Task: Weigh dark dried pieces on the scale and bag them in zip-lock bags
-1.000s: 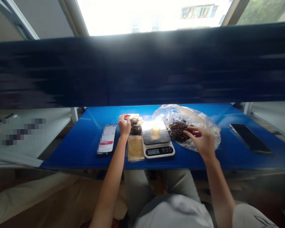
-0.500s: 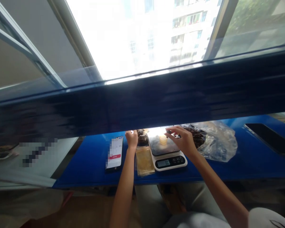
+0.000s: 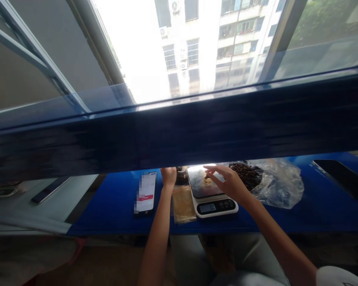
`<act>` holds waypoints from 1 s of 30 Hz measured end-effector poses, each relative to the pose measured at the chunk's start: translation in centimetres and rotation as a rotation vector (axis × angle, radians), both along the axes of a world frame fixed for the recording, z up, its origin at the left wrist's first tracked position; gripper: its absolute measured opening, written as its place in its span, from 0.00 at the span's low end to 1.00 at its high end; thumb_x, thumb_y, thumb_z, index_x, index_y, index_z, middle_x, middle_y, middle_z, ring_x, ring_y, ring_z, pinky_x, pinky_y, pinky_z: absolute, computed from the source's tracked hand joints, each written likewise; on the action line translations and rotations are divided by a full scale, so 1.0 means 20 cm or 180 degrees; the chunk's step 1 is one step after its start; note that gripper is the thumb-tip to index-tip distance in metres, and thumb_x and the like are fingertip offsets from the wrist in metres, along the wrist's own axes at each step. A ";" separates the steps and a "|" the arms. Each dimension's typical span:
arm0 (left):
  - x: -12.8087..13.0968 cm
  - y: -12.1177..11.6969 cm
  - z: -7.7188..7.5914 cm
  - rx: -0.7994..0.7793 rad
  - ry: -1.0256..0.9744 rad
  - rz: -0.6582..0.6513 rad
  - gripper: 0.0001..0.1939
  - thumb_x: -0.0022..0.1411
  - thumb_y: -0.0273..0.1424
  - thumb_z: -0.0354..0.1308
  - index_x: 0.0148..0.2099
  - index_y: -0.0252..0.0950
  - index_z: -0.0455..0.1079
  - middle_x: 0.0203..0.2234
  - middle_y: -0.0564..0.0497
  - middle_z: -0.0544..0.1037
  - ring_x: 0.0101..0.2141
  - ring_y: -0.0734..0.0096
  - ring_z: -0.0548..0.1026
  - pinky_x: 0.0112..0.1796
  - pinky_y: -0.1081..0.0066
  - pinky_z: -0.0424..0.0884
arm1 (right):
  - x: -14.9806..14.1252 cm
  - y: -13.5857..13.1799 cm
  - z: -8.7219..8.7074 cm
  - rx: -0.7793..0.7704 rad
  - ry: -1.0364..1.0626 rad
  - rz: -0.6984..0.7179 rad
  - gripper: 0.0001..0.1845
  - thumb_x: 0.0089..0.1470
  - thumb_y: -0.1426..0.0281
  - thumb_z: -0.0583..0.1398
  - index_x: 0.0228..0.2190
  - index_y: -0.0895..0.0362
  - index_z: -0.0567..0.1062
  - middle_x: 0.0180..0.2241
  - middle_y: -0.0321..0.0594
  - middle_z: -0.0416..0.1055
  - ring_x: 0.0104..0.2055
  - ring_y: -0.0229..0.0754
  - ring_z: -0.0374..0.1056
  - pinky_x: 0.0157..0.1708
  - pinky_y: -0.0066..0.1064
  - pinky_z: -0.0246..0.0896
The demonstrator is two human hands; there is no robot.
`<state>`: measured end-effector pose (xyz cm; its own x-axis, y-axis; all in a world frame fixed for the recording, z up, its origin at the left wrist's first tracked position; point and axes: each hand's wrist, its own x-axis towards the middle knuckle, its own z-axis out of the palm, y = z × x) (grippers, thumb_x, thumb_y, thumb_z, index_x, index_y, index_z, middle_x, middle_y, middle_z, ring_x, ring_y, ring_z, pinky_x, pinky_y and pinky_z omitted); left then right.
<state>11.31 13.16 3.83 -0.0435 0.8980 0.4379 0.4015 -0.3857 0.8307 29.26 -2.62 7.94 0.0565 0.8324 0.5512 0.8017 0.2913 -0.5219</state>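
Note:
My right hand (image 3: 230,183) hangs over the digital kitchen scale (image 3: 214,207), its fingertips close to a small yellowish cup (image 3: 207,178) on the weighing plate. Just right of that hand lies a heap of dark brown dried pieces (image 3: 245,175) in a crumpled clear plastic bag (image 3: 282,186). My left hand (image 3: 168,176) is beside a dark lump (image 3: 181,176) left of the scale, and its fingers are hidden behind a blurred dark band. A flat yellowish packet (image 3: 183,204) lies below that lump.
A smartphone (image 3: 145,192) with a lit, pixelated screen lies left of my left arm, and a black phone (image 3: 338,178) lies at the far right of the blue table (image 3: 107,216). A blurred dark blue band crosses the view above the table.
The view has tilted up, so the table sits lower in the picture and more building shows. My right hand has moved left, from the bag to above the scale.

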 end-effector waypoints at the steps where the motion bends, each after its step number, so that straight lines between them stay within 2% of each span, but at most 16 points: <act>1: 0.00 0.00 0.00 0.0003 0.0012 -0.0007 0.07 0.53 0.27 0.51 0.24 0.42 0.62 0.23 0.49 0.74 0.36 0.60 0.75 0.43 0.61 0.71 | 0.00 0.01 0.01 -0.0035 0.0017 0.0008 0.15 0.60 0.68 0.55 0.47 0.51 0.75 0.34 0.39 0.78 0.36 0.43 0.74 0.41 0.39 0.68; 4: 0.00 0.00 0.00 -0.0011 0.0065 -0.0029 0.07 0.53 0.28 0.51 0.24 0.41 0.63 0.24 0.48 0.75 0.35 0.60 0.75 0.40 0.62 0.71 | 0.01 0.08 0.05 -0.0206 0.0062 0.0007 0.13 0.58 0.67 0.56 0.43 0.53 0.77 0.33 0.39 0.79 0.35 0.44 0.75 0.39 0.38 0.69; 8: 0.00 0.00 0.00 -0.0016 0.0256 0.0022 0.07 0.54 0.29 0.50 0.25 0.40 0.65 0.26 0.46 0.75 0.33 0.59 0.74 0.37 0.61 0.70 | 0.02 0.31 0.10 -0.0841 0.0168 0.0320 0.10 0.53 0.67 0.61 0.36 0.57 0.78 0.36 0.43 0.78 0.35 0.46 0.75 0.35 0.36 0.71; 10: -0.01 0.01 -0.01 0.0008 0.0292 0.0017 0.08 0.55 0.29 0.49 0.25 0.40 0.66 0.27 0.45 0.76 0.33 0.60 0.74 0.36 0.62 0.70 | 0.03 0.42 0.11 -0.0999 0.0195 0.0401 0.08 0.53 0.66 0.61 0.34 0.57 0.78 0.34 0.42 0.78 0.34 0.46 0.74 0.34 0.35 0.70; 11: -0.01 0.01 -0.01 0.0011 0.0279 0.0014 0.08 0.55 0.29 0.49 0.25 0.40 0.66 0.28 0.45 0.76 0.33 0.60 0.74 0.36 0.62 0.69 | 0.03 0.46 0.11 -0.1041 0.0209 0.0426 0.09 0.54 0.65 0.61 0.35 0.56 0.78 0.34 0.41 0.77 0.35 0.46 0.73 0.36 0.36 0.70; 13: -0.02 0.02 -0.01 0.0000 0.0233 0.0040 0.08 0.54 0.28 0.50 0.24 0.40 0.66 0.27 0.45 0.76 0.32 0.61 0.74 0.35 0.64 0.69 | 0.04 0.51 0.10 -0.1109 0.0244 0.0477 0.11 0.57 0.64 0.59 0.40 0.55 0.76 0.41 0.42 0.75 0.40 0.45 0.72 0.40 0.37 0.69; 15: -0.02 0.02 0.00 -0.0001 0.0207 0.0107 0.08 0.53 0.28 0.50 0.24 0.41 0.66 0.26 0.46 0.76 0.32 0.62 0.74 0.36 0.64 0.70 | 0.06 0.51 0.08 -0.1174 0.0292 0.0515 0.14 0.60 0.63 0.57 0.46 0.55 0.73 0.48 0.43 0.70 0.45 0.45 0.69 0.44 0.40 0.68; 19: -0.02 0.02 0.01 -0.0050 0.0213 0.0231 0.07 0.52 0.28 0.49 0.24 0.40 0.66 0.27 0.46 0.77 0.33 0.61 0.75 0.37 0.65 0.70 | 0.07 0.46 0.04 -0.1343 0.0419 0.0480 0.11 0.57 0.65 0.60 0.41 0.55 0.76 0.42 0.42 0.73 0.43 0.48 0.70 0.42 0.39 0.69; 24: -0.01 0.02 0.02 -0.0216 0.0215 0.0315 0.07 0.51 0.27 0.50 0.24 0.39 0.66 0.27 0.44 0.78 0.34 0.59 0.77 0.37 0.65 0.70 | 0.09 0.47 0.06 -0.1501 0.0565 0.0428 0.15 0.60 0.63 0.56 0.48 0.55 0.71 0.51 0.43 0.67 0.47 0.44 0.68 0.45 0.41 0.67; 28: -0.01 0.02 0.03 -0.0265 0.0182 0.0352 0.06 0.50 0.26 0.51 0.24 0.40 0.66 0.29 0.45 0.79 0.38 0.59 0.77 0.43 0.64 0.70 | 0.12 0.47 0.09 -0.1408 0.0664 0.0399 0.16 0.60 0.63 0.57 0.48 0.55 0.71 0.51 0.44 0.68 0.47 0.44 0.68 0.45 0.41 0.67; 30: -0.01 0.03 0.03 -0.0223 0.0156 0.0332 0.07 0.50 0.26 0.51 0.23 0.40 0.65 0.28 0.46 0.79 0.38 0.60 0.77 0.44 0.64 0.70 | 0.14 0.43 0.10 -0.1320 0.0710 0.0388 0.15 0.57 0.62 0.59 0.44 0.55 0.74 0.46 0.43 0.72 0.44 0.45 0.70 0.43 0.39 0.68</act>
